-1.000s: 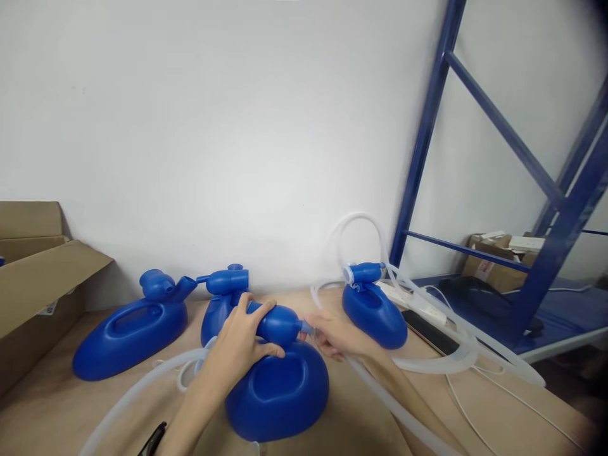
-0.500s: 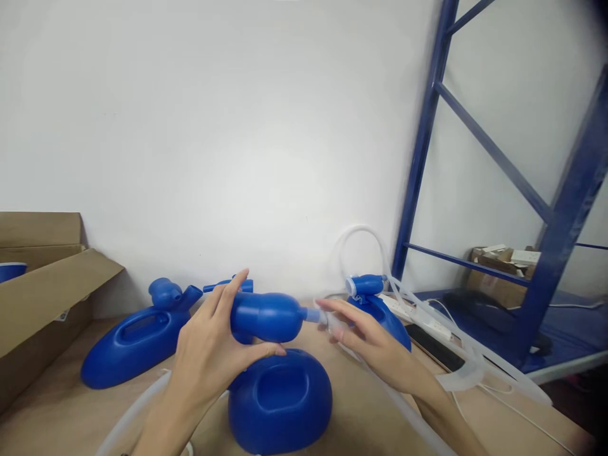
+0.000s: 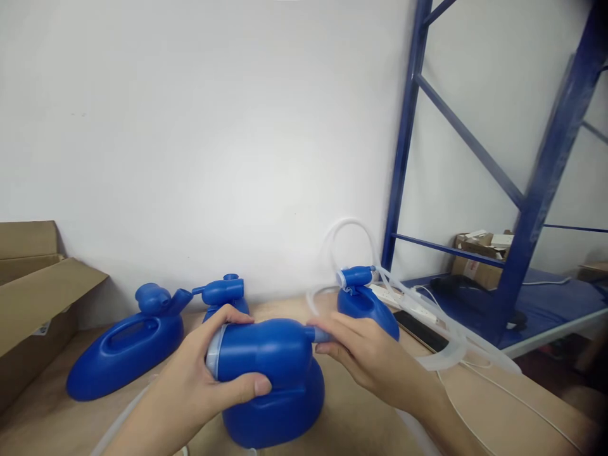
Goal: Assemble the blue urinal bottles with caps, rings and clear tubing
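Observation:
A blue plastic urinal bottle (image 3: 280, 418) stands on the table in front of me, its wide neck (image 3: 266, 348) lying crosswise on top. My left hand (image 3: 209, 370) is wrapped round that neck, thumb in front, beside the translucent cap (image 3: 213, 354) at its left end. At the right end, a narrow spout goes into the end of a clear hose (image 3: 322, 335). The fingers of my right hand (image 3: 365, 348) are closed round this hose end. More of the hose (image 3: 418, 434) runs down below my right forearm.
Other blue urinal bottles stand at the left (image 3: 123, 354), behind my left hand (image 3: 221, 294) and at the right (image 3: 368, 310), the last with a coiled hose. An open cardboard box (image 3: 42, 297) is far left. A phone (image 3: 420, 330), power strip and cables lie right, before a blue metal rack (image 3: 406, 145).
The bottle's neck has come lower and nearer, and its capped left end now shows. My right fingers have closed round the hose end at the spout. The camera view has shifted slightly.

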The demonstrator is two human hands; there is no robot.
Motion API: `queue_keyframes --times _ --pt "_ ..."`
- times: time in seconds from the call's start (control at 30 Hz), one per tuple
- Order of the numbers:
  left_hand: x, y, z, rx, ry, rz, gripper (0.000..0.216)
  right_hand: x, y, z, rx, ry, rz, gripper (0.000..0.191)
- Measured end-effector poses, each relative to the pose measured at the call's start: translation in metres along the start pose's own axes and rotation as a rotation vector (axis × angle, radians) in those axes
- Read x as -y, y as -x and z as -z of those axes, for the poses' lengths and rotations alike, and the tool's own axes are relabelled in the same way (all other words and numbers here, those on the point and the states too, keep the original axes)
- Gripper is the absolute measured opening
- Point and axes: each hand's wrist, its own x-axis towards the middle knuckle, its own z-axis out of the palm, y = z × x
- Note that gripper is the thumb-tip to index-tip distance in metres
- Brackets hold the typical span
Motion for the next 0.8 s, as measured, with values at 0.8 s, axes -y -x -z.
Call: queue_keyframes --times 0.8 --pt "0.024 0.000 -0.009 -0.235 -0.496 -0.859 0.035 -0.013 0.005 0.037 0.353 -0.424 -0.308 0.042"
